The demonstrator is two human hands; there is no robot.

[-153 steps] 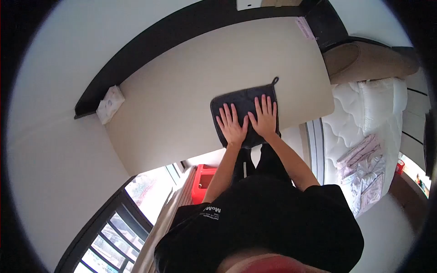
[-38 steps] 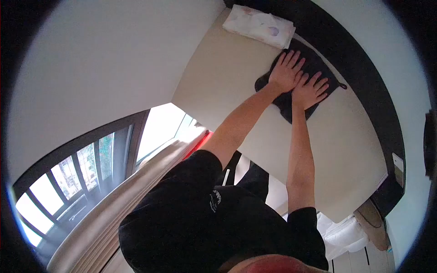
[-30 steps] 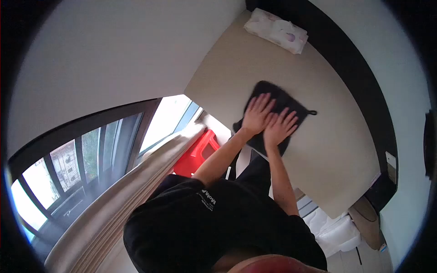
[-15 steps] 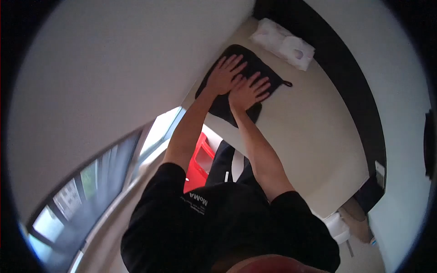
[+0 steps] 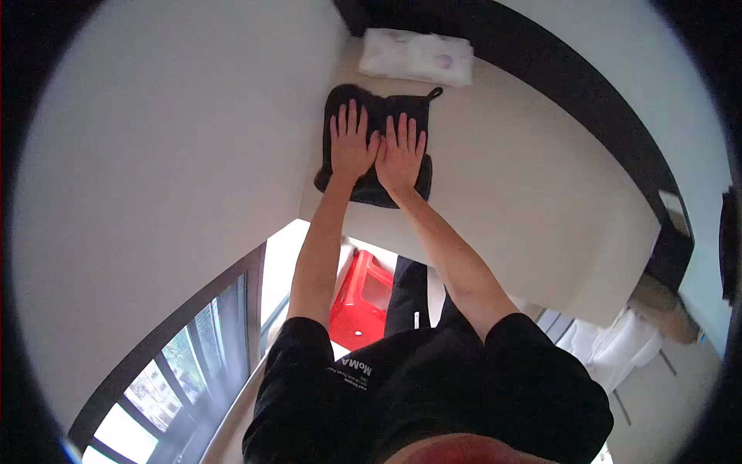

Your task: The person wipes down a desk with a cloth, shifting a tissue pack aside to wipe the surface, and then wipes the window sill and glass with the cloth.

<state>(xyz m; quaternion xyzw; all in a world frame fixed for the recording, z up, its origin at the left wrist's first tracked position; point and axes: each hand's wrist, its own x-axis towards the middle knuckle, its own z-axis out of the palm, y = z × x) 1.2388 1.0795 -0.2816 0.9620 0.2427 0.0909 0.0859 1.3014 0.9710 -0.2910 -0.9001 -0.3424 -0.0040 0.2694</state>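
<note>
A dark cloth (image 5: pixel 375 193) with a small loop at its upper right corner lies on the beige tabletop (image 5: pixel 525 185), close to the left wall. My left hand (image 5: pixel 353 145) presses flat on the left half of the cloth, fingers spread and pointing away from me. Beside it my right hand (image 5: pixel 401 155) lies flat on the right half, fingers apart, the two thumbs almost touching. Neither hand grips the cloth. Its left edge looks bunched near the wall.
A white soft pack (image 5: pixel 416 58) lies beyond the cloth against the dark raised border (image 5: pixel 572 93). A red stool (image 5: pixel 362 305) stands below the table's near edge. The barred window is at lower left, white bedding (image 5: pixel 618 340) at lower right.
Over the last second both hands and the cloth have moved toward the wall end of the table, nearer the white pack. Since half a second ago the cloth has turned, its loop now pointing away from me.
</note>
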